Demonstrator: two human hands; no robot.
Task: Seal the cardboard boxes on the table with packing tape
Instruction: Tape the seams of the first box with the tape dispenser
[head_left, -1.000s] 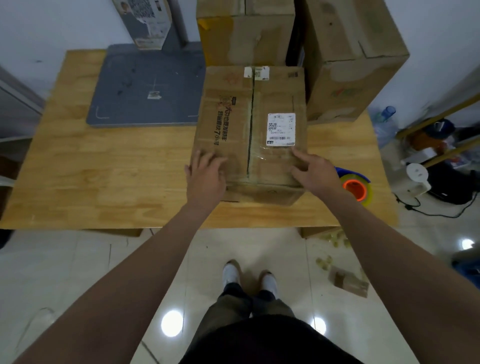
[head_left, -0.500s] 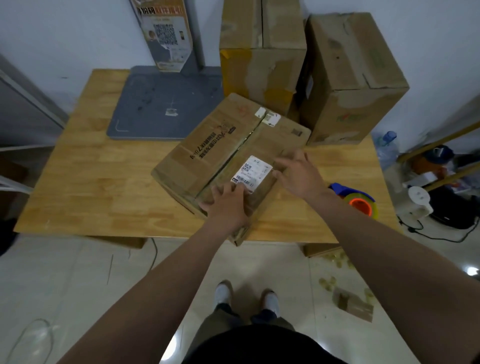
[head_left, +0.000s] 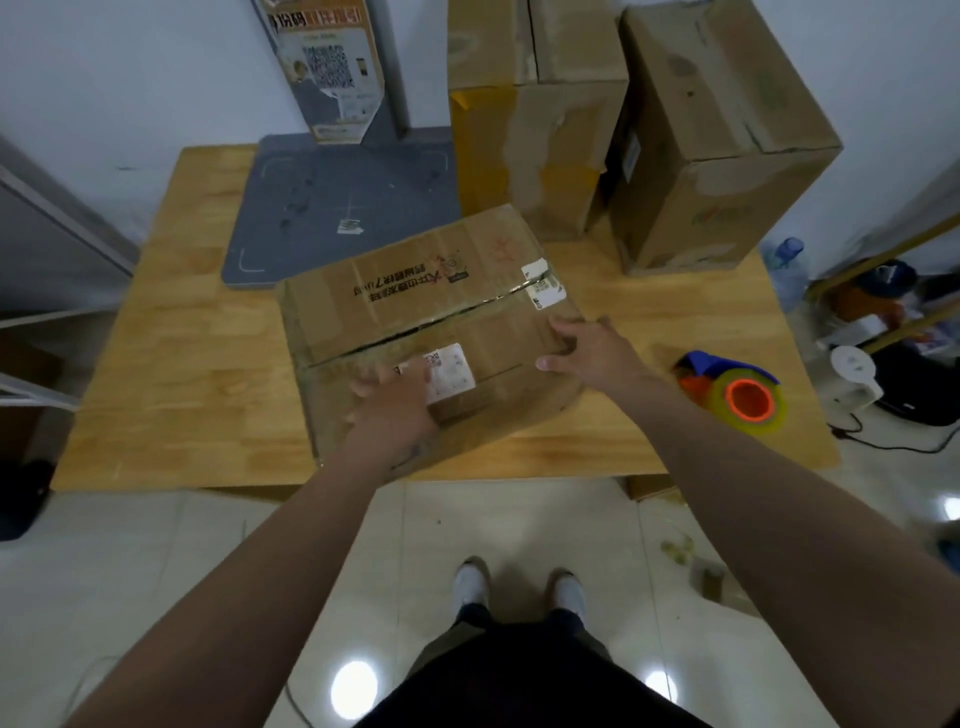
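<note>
A flat brown cardboard box (head_left: 415, 291) with printed text and a white shipping label lies on the wooden table (head_left: 182, 374), its centre flap seam now running left to right. My left hand (head_left: 395, 405) presses flat on the near flap beside the label. My right hand (head_left: 592, 348) rests on the box's right end, fingers spread over the top. A tape dispenser (head_left: 737, 395) with a blue handle and an orange-cored roll sits on the table at the right, apart from both hands.
Two tall cardboard boxes (head_left: 535, 104) (head_left: 717, 135) stand at the back of the table. A grey platform scale (head_left: 337, 208) with a post lies at the back left. A water bottle (head_left: 789, 265), cables and clutter fill the floor to the right.
Both hands have turned the box about a quarter turn counter-clockwise on the table, so its seam went from pointing away from me to lying crosswise. The dispenser has stayed put.
</note>
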